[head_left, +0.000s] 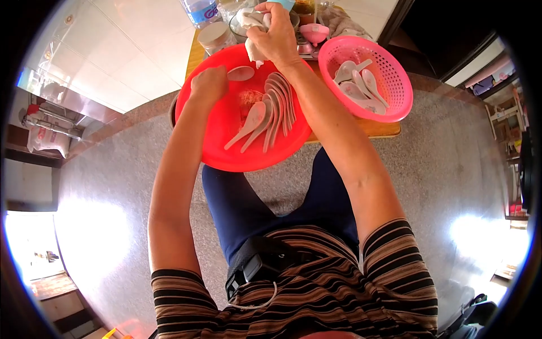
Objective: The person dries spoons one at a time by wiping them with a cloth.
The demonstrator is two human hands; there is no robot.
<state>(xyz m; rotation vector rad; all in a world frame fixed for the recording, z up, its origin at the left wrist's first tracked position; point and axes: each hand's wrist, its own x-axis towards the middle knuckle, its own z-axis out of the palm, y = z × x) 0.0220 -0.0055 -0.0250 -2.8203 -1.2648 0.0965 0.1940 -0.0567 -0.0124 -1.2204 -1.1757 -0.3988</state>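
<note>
My left hand (pixel 209 85) is closed round the handle of a white soup spoon (pixel 241 73), whose bowl points right over the red basin (pixel 217 161). A crumpled white cloth (pixel 255 50) is gripped in my right hand (pixel 276 37), above the basin's far rim. A light-blue item (pixel 284 4) shows at that hand's fingertips; whether they touch it I cannot tell. Inside the basin, several white soup spoons (pixel 254 120) lie overlapped in a fanned row, handles towards me. To the right, a pink perforated basket (pixel 395 85) holds several more white spoons (pixel 354 90).
The basin and basket rest on a wooden table (pixel 379 129). Behind them stand a plastic bottle (pixel 200 12), a lidded jar (pixel 216 37), a pink funnel-like item (pixel 314 34) and a greyish cloth (pixel 345 24). My knees are below the table's near edge, with speckled floor (pixel 446 164) around.
</note>
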